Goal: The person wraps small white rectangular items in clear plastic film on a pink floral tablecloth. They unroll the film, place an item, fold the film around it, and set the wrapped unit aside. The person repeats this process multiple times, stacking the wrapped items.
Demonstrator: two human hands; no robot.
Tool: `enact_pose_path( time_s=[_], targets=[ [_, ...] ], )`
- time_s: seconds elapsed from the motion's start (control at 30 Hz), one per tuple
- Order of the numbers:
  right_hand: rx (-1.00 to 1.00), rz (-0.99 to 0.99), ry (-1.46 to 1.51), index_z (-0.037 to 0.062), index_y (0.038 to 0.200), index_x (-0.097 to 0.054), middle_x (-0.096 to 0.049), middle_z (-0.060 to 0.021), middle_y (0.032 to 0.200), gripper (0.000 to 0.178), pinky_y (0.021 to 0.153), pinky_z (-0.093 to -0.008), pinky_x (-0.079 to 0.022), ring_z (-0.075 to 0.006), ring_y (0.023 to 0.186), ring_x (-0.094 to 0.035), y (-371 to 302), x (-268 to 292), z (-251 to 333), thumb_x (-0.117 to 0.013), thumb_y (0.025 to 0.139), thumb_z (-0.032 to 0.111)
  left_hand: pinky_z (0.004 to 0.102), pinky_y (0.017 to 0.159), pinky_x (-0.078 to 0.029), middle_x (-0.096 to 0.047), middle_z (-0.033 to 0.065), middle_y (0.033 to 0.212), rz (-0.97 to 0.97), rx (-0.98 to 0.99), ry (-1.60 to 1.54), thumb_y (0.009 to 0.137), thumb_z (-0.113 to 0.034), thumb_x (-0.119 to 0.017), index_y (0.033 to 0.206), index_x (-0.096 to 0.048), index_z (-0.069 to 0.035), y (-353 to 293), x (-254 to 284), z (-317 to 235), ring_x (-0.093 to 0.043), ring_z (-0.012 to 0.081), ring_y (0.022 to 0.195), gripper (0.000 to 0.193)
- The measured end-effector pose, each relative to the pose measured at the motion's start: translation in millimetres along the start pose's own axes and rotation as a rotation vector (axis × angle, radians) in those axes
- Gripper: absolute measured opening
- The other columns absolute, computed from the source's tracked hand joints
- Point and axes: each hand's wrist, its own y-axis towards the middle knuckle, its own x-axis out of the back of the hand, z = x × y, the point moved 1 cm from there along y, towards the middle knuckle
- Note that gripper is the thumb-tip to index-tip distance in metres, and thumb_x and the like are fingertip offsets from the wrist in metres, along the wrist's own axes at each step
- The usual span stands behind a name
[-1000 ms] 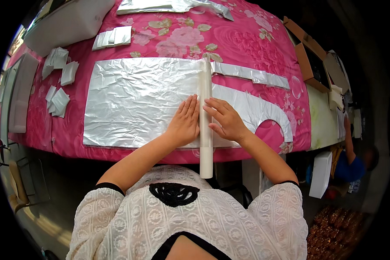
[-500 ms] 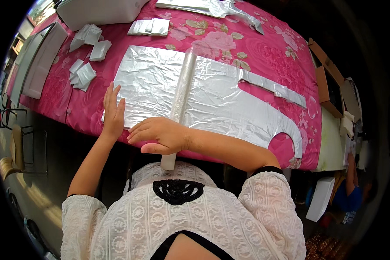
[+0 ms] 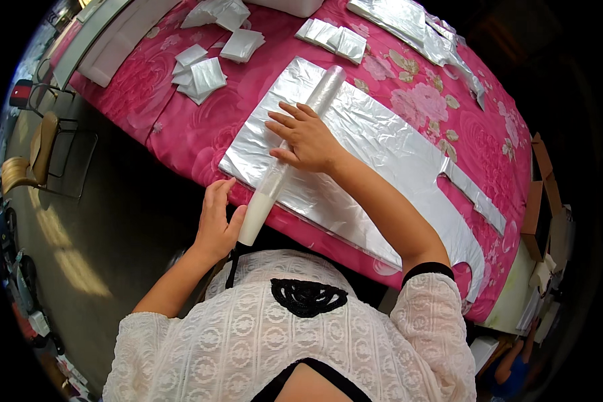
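A stack of thin silvery-white plastic vest bags [image 3: 375, 154] lies flat, its handle end toward the right. Across its left part rests a long pale roller [image 3: 264, 191] wrapped in clear film, its near end sticking out past the table edge. My right hand [image 3: 305, 141] lies flat upon the roller with fingers spread, palm down. Beside the roller's near end is my left hand [image 3: 218, 218], fingers stretched out and thumb apart, with nothing in its grasp. Whether the left thumb touches the roller is hard to tell.
Folded white plastic packets [image 3: 204, 77] lie in piles at the far left, with more folded packets [image 3: 335, 40] farther back. Another silvery bag stack [image 3: 409, 30] lies at the back. A brown carton [image 3: 539, 208] stands at right. A chair [image 3: 43, 151] is left of the pink-covered table [image 3: 181, 147].
The view has turned. The roller has shifted left across the bags, toward their closed end. My right hand has moved farther up the roller; my left hand has come down beside its near end.
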Motion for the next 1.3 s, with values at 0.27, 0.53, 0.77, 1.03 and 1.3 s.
enact_pose_path(
  time_s=[0.27, 0.53, 0.77, 1.03, 1.3],
  targets=[
    [-0.696, -0.609, 0.150, -0.0035, 0.136, -0.030, -0.020, -0.0256, 0.144, 0.067, 0.110, -0.0450, -0.014, -0.0383, 0.136, -0.014, 73.1, -49.5, 35.4, -0.055, 0.077, 0.018, 0.0409, 0.085, -0.044, -0.051, 0.0221, 0.109, 0.110, 0.338, 0.165, 0.070, -0.019, -0.073, 0.139, -0.018, 0.003, 16.6, 0.4, -5.6, -0.054, 0.0374, 0.097, 0.091],
    [-0.694, -0.586, 1.942, -0.0008, 0.130, -0.026, -0.050, -0.0146, 0.103, 0.070, 0.075, -0.0350, -0.052, -0.0201, 0.086, -0.057, 39.5, 26.0, 46.6, -0.065, 0.075, 0.016, 0.0329, 0.076, -0.050, -0.054, 0.0101, 0.102, 0.576, 0.294, -1.117, 0.074, -0.010, -0.068, 0.134, -0.028, 0.002, 8.5, 9.7, -10.9, -0.058, 0.0189, 0.088, 0.073],
    [-0.756, -0.801, 1.715, 0.0026, 0.120, -0.036, -0.053, -0.0100, 0.093, 0.055, 0.072, -0.0335, -0.052, -0.0164, 0.080, -0.057, -8.0, 69.6, 38.0, -0.067, 0.076, 0.015, 0.0349, 0.073, -0.054, -0.059, 0.0141, 0.101, 0.374, 0.293, -1.064, 0.080, -0.030, -0.069, 0.122, -0.041, 0.002, 21.3, -18.3, -32.7, -0.064, 0.0208, 0.083, 0.060],
    [-0.773, -0.972, 1.673, 0.0001, 0.118, -0.035, -0.054, -0.0099, 0.089, 0.054, 0.070, -0.0328, -0.052, -0.0172, 0.079, -0.058, -60.0, 77.5, 51.5, -0.067, 0.077, 0.014, 0.0343, 0.073, -0.053, -0.061, 0.0151, 0.103, 0.792, 0.516, -1.142, 0.089, -0.047, -0.049, 0.129, -0.041, 0.001, 33.1, -30.9, -69.9, -0.064, 0.0217, 0.083, 0.063],
    [-0.984, -1.079, 1.810, -0.0023, 0.110, -0.041, -0.056, -0.0101, 0.089, 0.048, 0.065, -0.0301, -0.050, -0.0168, 0.075, -0.059, -90.8, 27.6, 51.9, -0.069, 0.074, 0.013, 0.0275, 0.055, -0.048, -0.057, 0.0058, 0.072, 0.751, 0.578, -0.686, 0.092, -0.037, -0.049, 0.097, -0.050, -0.003, 21.8, -63.1, -48.9, -0.056, 0.0134, 0.057, 0.035]
  ],
)
